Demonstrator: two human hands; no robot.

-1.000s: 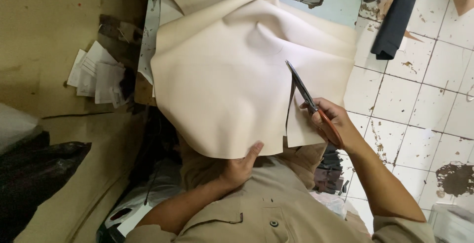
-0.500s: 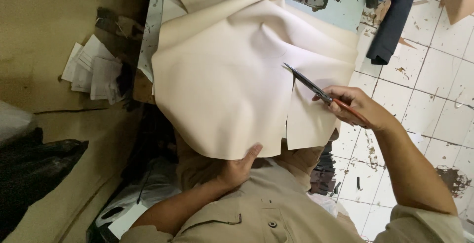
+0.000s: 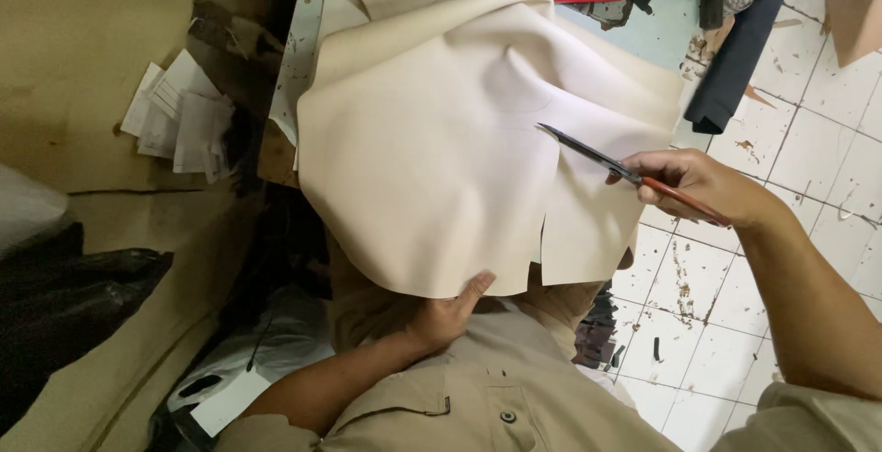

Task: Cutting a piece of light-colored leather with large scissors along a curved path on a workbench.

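Right hand (image 3: 703,186) grips scissors (image 3: 597,156) cutting cream sheet (image 3: 441,158); left hand (image 3: 446,314) pinches its near edge. A slackening pinch could let the cut wander.

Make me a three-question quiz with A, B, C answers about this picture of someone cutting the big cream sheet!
1. Where is the left hand?
A. At the sheet's near edge
B. On the floor tiles
C. On the paper stack

2. What colour are the handles of the scissors?
A. Blue
B. Reddish-orange
C. Green

3. What state is the cream sheet in?
A. Rolled into a tube
B. Folded in a neat square
C. Partly cut, with a slit running up from its near edge

Answers:
1. A, its thumb lies on the sheet's near edge.
2. B, a reddish-orange handle sticks out of the right hand.
3. C, a slit shows below the blades.
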